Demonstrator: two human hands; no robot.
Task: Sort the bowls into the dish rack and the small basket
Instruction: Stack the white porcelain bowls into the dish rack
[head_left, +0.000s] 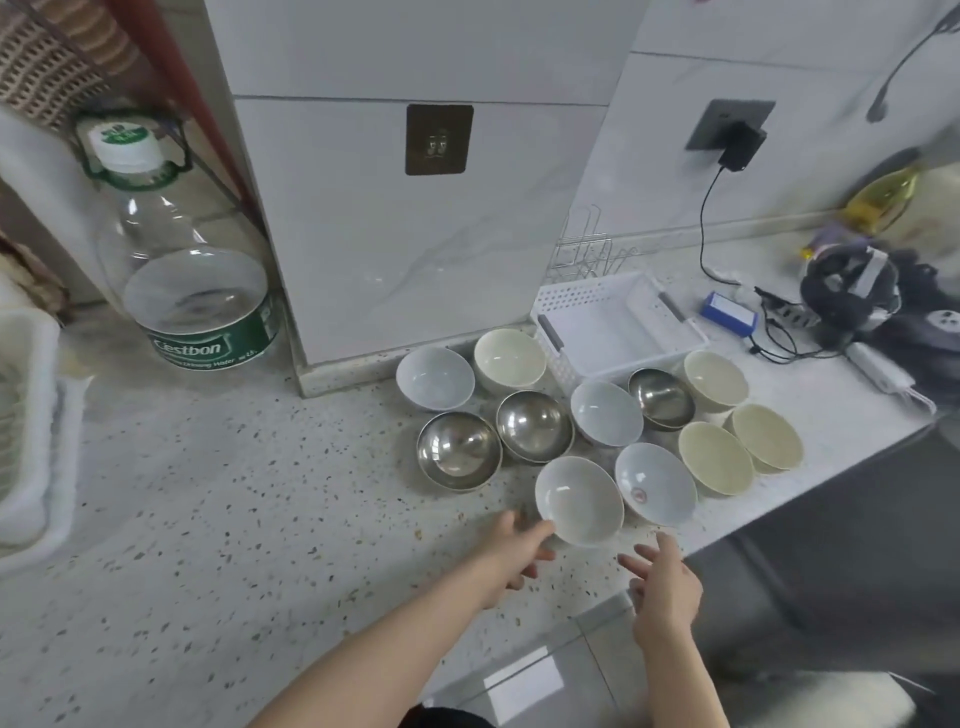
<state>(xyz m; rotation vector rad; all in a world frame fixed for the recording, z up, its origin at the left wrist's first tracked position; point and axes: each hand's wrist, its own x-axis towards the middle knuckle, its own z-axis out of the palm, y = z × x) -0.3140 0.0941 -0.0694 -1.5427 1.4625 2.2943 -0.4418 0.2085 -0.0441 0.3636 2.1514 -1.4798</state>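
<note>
Several bowls stand in a cluster on the speckled counter (208, 493): white ones, cream ones and steel ones. Nearest me is a white bowl (579, 500), with a second white bowl (655, 483) to its right. My left hand (519, 553) reaches to the near bowl's left rim, fingers straight and spread, touching or almost touching it. My right hand (662, 584) hovers just below and right of that bowl, fingers straight, holding nothing. A white perforated small basket (618, 322) sits behind the bowls, holding nothing. The wire dish rack (587, 254) stands behind the basket against the wall.
A large clear water bottle (182, 260) stands at the back left beside a tiled pillar (415, 208). A white basket (31, 426) sits at the far left. Cables, a blue box (727, 312) and dark gear (852, 291) crowd the right. The counter edge drops off at the right front.
</note>
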